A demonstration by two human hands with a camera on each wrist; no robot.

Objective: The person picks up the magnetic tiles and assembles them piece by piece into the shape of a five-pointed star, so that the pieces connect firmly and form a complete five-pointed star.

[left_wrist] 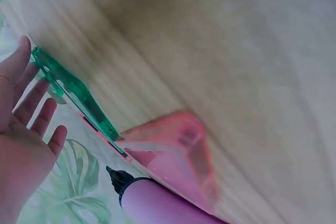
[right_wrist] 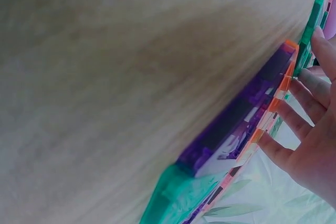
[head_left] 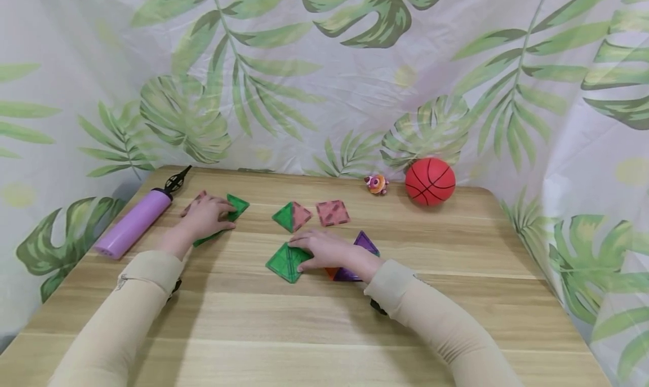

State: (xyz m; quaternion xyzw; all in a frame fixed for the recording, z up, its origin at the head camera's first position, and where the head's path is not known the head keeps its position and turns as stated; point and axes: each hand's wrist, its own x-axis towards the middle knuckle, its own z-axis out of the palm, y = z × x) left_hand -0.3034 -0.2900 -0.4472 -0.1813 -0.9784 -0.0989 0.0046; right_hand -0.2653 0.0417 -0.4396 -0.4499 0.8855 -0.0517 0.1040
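My left hand (head_left: 205, 218) is over green magnetic tiles (head_left: 239, 205) and a pink tile (head_left: 194, 202) at the left of the table. In the left wrist view its fingers are loosely extended, the thumb close to the edge of a green tile (left_wrist: 79, 92). Two green triangle tiles (head_left: 285, 263) lie edge to edge as a square. My right hand (head_left: 324, 249) touches that square with its fingertips, the fingers fairly straight in the right wrist view. Under its palm and wrist lie purple tiles (head_left: 366, 241) and an orange tile (head_left: 331, 272), partly hidden.
Behind the hands lie a green-and-pink square (head_left: 292, 216) and a pink square (head_left: 333, 212). A purple hand pump (head_left: 134, 223) rests at the left edge. At the back right are a small figurine (head_left: 376, 183) and a red ball (head_left: 430, 182), before a leaf-print cloth.
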